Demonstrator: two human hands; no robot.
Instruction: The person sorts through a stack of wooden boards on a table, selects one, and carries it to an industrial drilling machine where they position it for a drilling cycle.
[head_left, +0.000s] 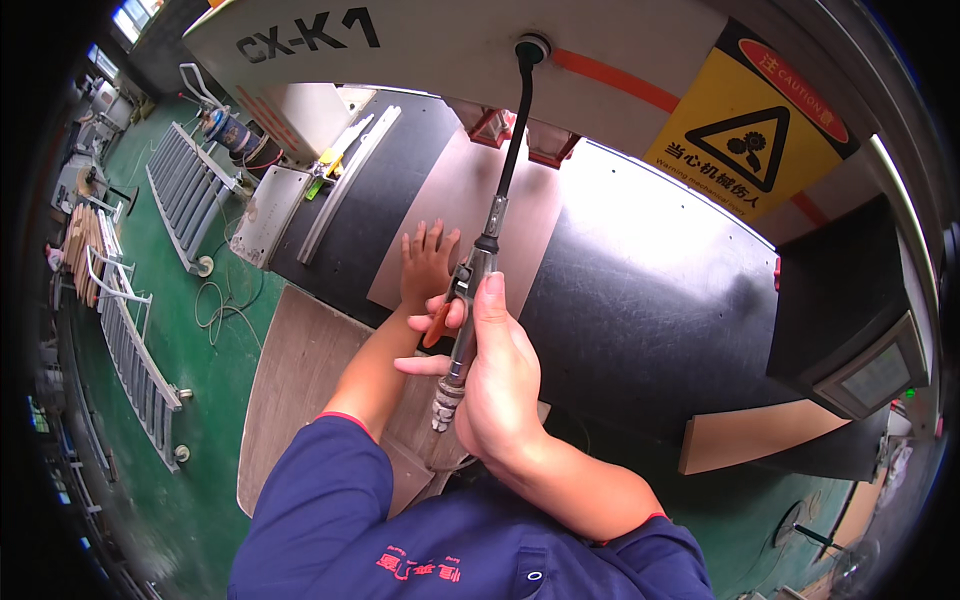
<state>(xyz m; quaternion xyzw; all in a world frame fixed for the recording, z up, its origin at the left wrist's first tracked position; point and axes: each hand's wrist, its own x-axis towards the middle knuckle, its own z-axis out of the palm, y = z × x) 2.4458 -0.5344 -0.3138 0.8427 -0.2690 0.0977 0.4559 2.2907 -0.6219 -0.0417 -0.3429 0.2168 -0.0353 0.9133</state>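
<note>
My right hand (499, 360) grips an air blow gun (480, 262) with a metal body and an orange trigger lever. Its black nozzle tube points away from me, and a hose fitting shows at its lower end. My left hand (427, 262) lies with fingers spread on a pale wood-tone panel (397, 277), to the left of the gun. The panel rests on the black machine table (637, 330) and runs back beneath the white machine beam (450, 45). Part of the panel is hidden behind the gun and my right hand.
A metal fence rail (349, 184) stands on the table's left side. Wood-grain boards (300, 375) are stacked in front of me. A control screen (877, 375) hangs at right above a loose board (757, 435). Roller conveyors (187, 191) and loose cable (221, 304) occupy the green floor.
</note>
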